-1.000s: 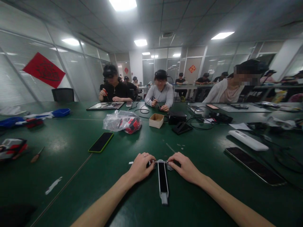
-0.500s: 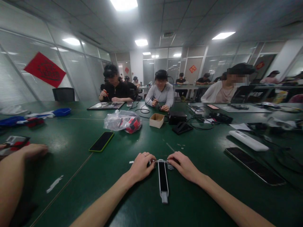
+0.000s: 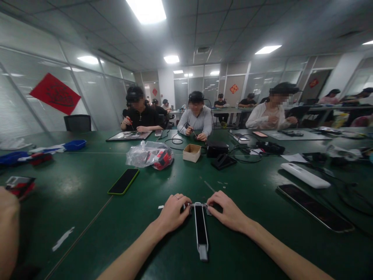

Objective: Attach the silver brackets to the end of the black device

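Note:
A long narrow device (image 3: 200, 225) with a black face and a white frame lies flat on the green table, its pale grey end piece (image 3: 203, 252) towards me. My left hand (image 3: 175, 212) is closed at the left of the device's far end, thumb and fingers pinched together. On the opposite side my right hand (image 3: 226, 212) pinches in the same way. Small greyish bits show at both sets of fingertips, beside the far end; what they are is too small to tell.
A green-edged phone (image 3: 124, 181) lies to the left, a dark phone (image 3: 314, 207) and a white device (image 3: 305, 175) to the right. Ahead are a plastic bag (image 3: 136, 154) with red items, a small box (image 3: 192, 153) and cables. Another person's arm (image 3: 8, 229) is at far left; people sit opposite.
The view has tilted up slightly, so the table appears lower. The neighbouring person's arm at far left has drawn back. Both my hands keep their pinch at the device's far end.

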The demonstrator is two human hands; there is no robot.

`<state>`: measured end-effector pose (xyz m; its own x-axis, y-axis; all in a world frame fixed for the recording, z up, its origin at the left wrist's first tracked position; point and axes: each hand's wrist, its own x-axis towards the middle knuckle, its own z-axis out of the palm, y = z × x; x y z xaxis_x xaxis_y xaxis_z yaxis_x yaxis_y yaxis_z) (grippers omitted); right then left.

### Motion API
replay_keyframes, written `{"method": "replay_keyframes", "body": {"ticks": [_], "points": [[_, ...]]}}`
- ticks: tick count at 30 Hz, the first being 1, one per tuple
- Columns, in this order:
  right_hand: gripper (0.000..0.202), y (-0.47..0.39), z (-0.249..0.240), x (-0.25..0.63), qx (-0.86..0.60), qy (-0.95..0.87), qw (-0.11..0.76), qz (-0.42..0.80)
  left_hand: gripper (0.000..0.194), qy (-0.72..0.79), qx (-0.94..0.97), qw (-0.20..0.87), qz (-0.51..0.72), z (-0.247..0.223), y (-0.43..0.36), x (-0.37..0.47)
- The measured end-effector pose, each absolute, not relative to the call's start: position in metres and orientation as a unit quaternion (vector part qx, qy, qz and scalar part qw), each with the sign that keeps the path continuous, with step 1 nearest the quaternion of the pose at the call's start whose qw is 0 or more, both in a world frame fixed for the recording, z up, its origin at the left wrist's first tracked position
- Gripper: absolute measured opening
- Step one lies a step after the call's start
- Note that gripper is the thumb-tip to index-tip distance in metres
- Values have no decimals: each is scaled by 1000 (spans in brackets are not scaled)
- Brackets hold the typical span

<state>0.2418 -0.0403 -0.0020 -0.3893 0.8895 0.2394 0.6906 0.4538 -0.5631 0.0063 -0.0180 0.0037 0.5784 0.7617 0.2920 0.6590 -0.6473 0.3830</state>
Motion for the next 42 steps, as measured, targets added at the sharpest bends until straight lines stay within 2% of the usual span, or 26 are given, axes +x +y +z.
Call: {"method": "replay_keyframes", "body": {"ticks": [8,12,17,22,27,36,42], "points": [[16,-40,-2,242,-488,-807,272,191,16,405,880,124,214,5,-18,7],[23,-40,-2,241,-490,-809,272,178,16,411,879,126,207,8,-19,8],[19,-43,2,240,-502,-795,303,156,16,413,879,126,204,8,-19,8],[20,-44,4,239,-494,-808,282,152,16,408,880,123,208,6,-19,7],[18,-43,3,239,-489,-804,311,134,17,411,879,128,206,10,-20,8],[20,-45,0,238,-474,-818,302,122,17,404,879,127,221,8,-19,8],[22,-20,-8,267,-565,-766,306,21,18,411,874,125,227,7,-19,7]]}}
